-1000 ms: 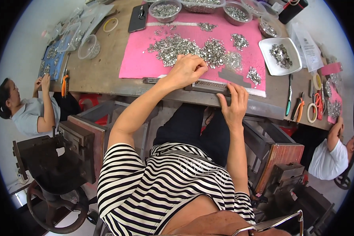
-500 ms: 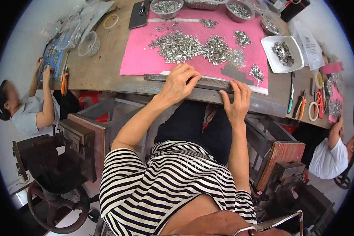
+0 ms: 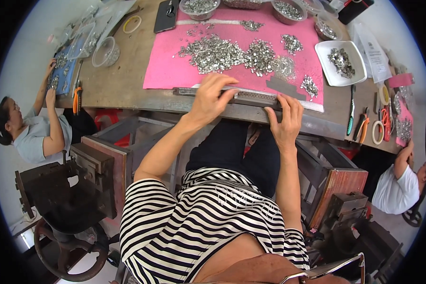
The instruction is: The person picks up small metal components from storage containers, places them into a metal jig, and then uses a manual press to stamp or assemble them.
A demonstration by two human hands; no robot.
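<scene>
A long, narrow dark metal bar with a row of small pieces or slots along it lies at the front edge of the table. My left hand is over its left half, the fingers bent forward and the thumb apart from the forefinger; nothing shows between them. At the bar's right end, my right hand grips it, thumb on the near side and fingers on top. Beyond the bar, a big heap of small shiny metal pieces and a smaller heap lie on a pink mat.
A white square dish of metal pieces stands at the right, near pliers, a toothbrush and tape rolls. Round tubs line the back beside a phone. Orange-handled pliers lie left. Two people work at either side.
My left hand has lifted and shifted slightly left, its thumb and forefinger spreading farther apart. My right hand stays on the bar's end. The person at the left has moved their hands and head.
</scene>
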